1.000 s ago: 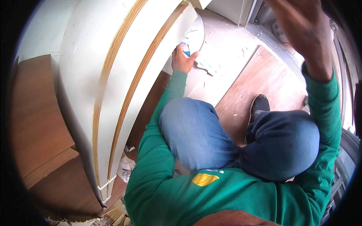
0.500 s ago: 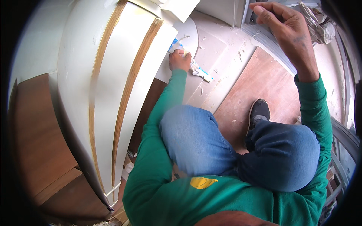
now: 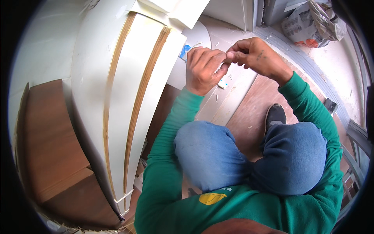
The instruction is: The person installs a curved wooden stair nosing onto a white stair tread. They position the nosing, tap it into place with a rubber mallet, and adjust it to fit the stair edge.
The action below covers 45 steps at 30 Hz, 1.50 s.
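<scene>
My left hand point(image 3: 203, 70) is raised above the floor with its fingers curled in. The fingertips of my right hand point(image 3: 260, 58) meet it in a pinch, thumb and forefinger pressed together. Whatever sits between the two pinches is too small or too hidden to make out. Below and behind my left hand lies a white and blue tube point(image 3: 223, 84); only its pale end and a blue patch show past the fingers. It rests by a round-edged white board point(image 3: 202, 34).
At my left stands a white panel point(image 3: 126, 97) with two bare wood-edged strips. Brown boards point(image 3: 50, 136) lie beyond it. A reddish-brown sheet point(image 3: 249, 105) lies under my shoe point(image 3: 276, 116). Wood shavings dot the floor. Crumpled bags point(image 3: 307, 25) sit at the far right near a metal track point(image 3: 296, 46).
My left hand has let go of the tube and lifted off the floor. My right hand has come down and leftward, and both hands now meet at the fingertips.
</scene>
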Each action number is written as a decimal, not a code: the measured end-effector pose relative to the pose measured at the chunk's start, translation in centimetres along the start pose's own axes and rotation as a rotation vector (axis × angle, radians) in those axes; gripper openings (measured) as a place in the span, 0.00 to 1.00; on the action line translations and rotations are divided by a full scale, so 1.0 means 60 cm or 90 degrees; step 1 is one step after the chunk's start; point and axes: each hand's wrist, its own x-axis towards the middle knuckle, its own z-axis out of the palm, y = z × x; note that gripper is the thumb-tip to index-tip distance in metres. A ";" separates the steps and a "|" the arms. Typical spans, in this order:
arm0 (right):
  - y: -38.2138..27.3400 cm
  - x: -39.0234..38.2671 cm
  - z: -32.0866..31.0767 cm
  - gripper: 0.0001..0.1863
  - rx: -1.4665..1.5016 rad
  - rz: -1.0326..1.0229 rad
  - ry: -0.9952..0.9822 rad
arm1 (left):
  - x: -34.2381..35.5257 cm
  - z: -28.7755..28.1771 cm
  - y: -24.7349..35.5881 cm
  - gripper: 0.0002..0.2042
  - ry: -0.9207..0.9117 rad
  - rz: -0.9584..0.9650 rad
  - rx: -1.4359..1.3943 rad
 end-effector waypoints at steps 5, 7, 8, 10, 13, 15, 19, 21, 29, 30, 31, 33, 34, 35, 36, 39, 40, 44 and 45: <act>-0.007 -0.027 -0.026 0.15 0.057 -0.045 -0.002 | 0.032 -0.032 0.032 0.16 0.012 0.073 0.056; -0.017 -0.042 -0.040 0.16 0.052 -0.075 -0.004 | 0.056 -0.050 0.049 0.17 0.012 0.109 0.063; -0.018 -0.050 -0.052 0.16 0.048 -0.085 -0.009 | 0.071 -0.059 0.059 0.17 0.008 0.124 0.065; -0.026 -0.069 -0.072 0.15 0.054 -0.101 -0.027 | 0.084 -0.071 0.072 0.16 -0.012 0.157 0.061; -0.046 -0.094 -0.087 0.14 0.065 -0.117 -0.064 | 0.097 -0.090 0.081 0.16 -0.070 0.189 0.045; -0.060 -0.103 -0.091 0.11 0.049 -0.129 -0.091 | 0.109 -0.115 0.097 0.15 -0.124 0.183 0.032; -0.036 -0.097 -0.099 0.08 0.139 -0.179 -0.029 | 0.191 -0.186 0.168 0.14 -0.136 0.147 0.048; -0.026 -0.093 -0.076 0.08 0.223 -0.228 0.140 | 0.201 -0.249 0.179 0.10 -0.142 0.098 0.022; -0.027 0.010 0.057 0.07 0.116 -0.572 0.541 | 0.176 -0.310 0.180 0.21 0.226 -0.207 0.313; -0.030 0.019 0.068 0.08 0.127 -0.583 0.530 | 0.176 -0.297 0.180 0.24 0.211 -0.193 0.369; -0.031 0.026 0.079 0.09 0.138 -0.593 0.518 | 0.175 -0.288 0.178 0.27 0.194 -0.179 0.423; -0.036 0.044 0.100 0.10 0.157 -0.604 0.510 | 0.173 -0.278 0.178 0.39 0.146 -0.183 0.416; -0.038 0.055 0.110 0.10 0.164 -0.605 0.514 | 0.179 -0.263 0.177 0.41 0.137 -0.181 0.415; -0.039 0.064 0.117 0.11 0.171 -0.604 0.519 | 0.185 -0.250 0.175 0.43 0.127 -0.179 0.413; -0.041 0.071 0.121 0.11 0.189 -0.606 0.517 | 0.193 -0.244 0.172 0.45 0.103 -0.194 0.425; -0.041 0.086 0.130 0.12 0.194 -0.609 0.536 | 0.212 -0.224 0.163 0.52 0.049 -0.238 0.457; -0.040 0.088 0.131 0.13 0.192 -0.613 0.535 | 0.215 -0.217 0.161 0.53 0.042 -0.253 0.467; -0.044 0.093 0.139 0.15 0.200 -0.621 0.528 | 0.222 -0.210 0.162 0.58 -0.028 -0.243 0.552; -0.046 0.095 0.143 0.15 0.204 -0.621 0.526 | 0.224 -0.208 0.160 0.59 -0.021 -0.249 0.552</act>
